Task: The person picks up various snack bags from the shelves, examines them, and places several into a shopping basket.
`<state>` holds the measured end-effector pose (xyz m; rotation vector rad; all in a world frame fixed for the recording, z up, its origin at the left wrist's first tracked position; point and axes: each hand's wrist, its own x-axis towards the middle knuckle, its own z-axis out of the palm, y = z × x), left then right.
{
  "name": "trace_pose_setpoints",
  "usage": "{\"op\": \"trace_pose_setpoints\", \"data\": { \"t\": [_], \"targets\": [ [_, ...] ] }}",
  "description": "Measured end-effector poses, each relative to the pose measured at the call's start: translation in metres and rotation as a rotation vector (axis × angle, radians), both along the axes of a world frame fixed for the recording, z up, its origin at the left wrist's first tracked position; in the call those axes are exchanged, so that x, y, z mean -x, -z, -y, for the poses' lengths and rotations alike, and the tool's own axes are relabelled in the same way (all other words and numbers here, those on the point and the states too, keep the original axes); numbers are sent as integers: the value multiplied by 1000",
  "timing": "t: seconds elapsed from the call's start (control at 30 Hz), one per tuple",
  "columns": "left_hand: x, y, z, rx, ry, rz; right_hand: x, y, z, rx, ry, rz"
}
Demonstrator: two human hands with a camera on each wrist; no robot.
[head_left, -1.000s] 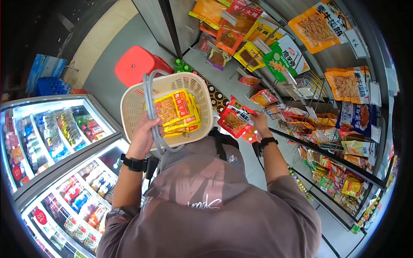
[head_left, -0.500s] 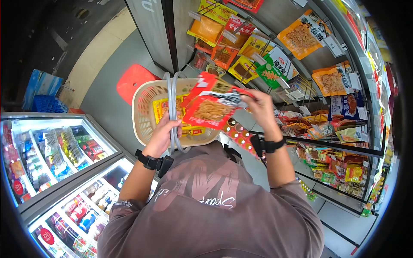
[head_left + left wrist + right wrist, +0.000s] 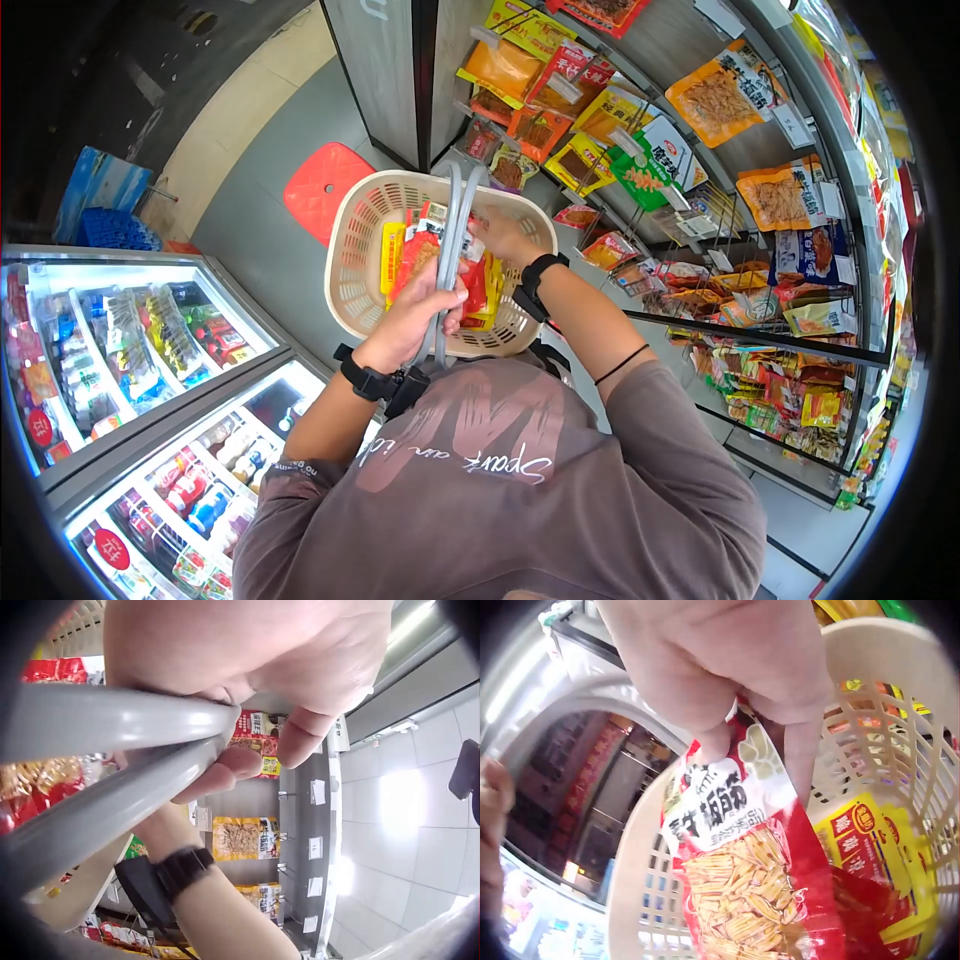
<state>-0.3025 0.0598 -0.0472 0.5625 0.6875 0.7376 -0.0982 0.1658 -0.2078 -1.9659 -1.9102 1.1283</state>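
A cream plastic basket [image 3: 346,285] is in front of the person's body. My left hand [image 3: 412,318] grips its two grey handles [image 3: 127,724], fingers curled round them. My right hand [image 3: 503,240] reaches inside the basket, partly behind the handles in the head view. In the right wrist view it pinches the top of a red and white snack packet [image 3: 742,889] between thumb and fingers, with the packet hanging down. Beneath lie several yellow snack packets [image 3: 855,834] and more red wrapping [image 3: 864,907].
On the right, a rack holds hanging snack bags [image 3: 718,95] on hooks, with more packets on lower shelves. A lit drinks fridge [image 3: 130,340] stands on the left. A red stool [image 3: 322,190] stands just beyond the basket.
My right hand has swung left from beside the rack into the basket, carrying the red packet. My left hand keeps its grip on the handles and has moved right with the basket.
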Motion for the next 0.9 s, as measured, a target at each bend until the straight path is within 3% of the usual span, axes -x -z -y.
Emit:
{"op": "trace_pose_setpoints", "data": {
  "t": [0.07,0.13,0.17,0.2,0.27,0.33,0.47,0.6,0.77,0.83,0.9],
  "targets": [
    [8,10,2,20,-22,-20,5,15,10,-62,-31,61],
    [19,20,3,46,-34,-38,-1,27,19,-89,-11,-255],
    [23,22,5,48,-58,-16,3,-32,29,78,42,-317],
    [26,24,5,45,-77,8,-2,-45,36,82,57,-310],
    [32,28,5,76,-73,9,-27,-61,45,187,104,-628],
    [37,33,6,93,-113,-11,-64,-60,51,136,170,-640],
    [40,31,8,144,-113,-63,-141,-54,55,-79,563,-613],
    [39,38,8,166,-163,-127,-195,-16,47,-181,861,-533],
    [35,35,11,189,-281,-317,-248,82,-18,-166,829,-418],
    [28,22,14,249,-391,-413,-262,119,-50,-119,1012,-389],
    [23,21,20,267,-473,-445,-292,147,-78,-61,1018,-430]
  ]
}}
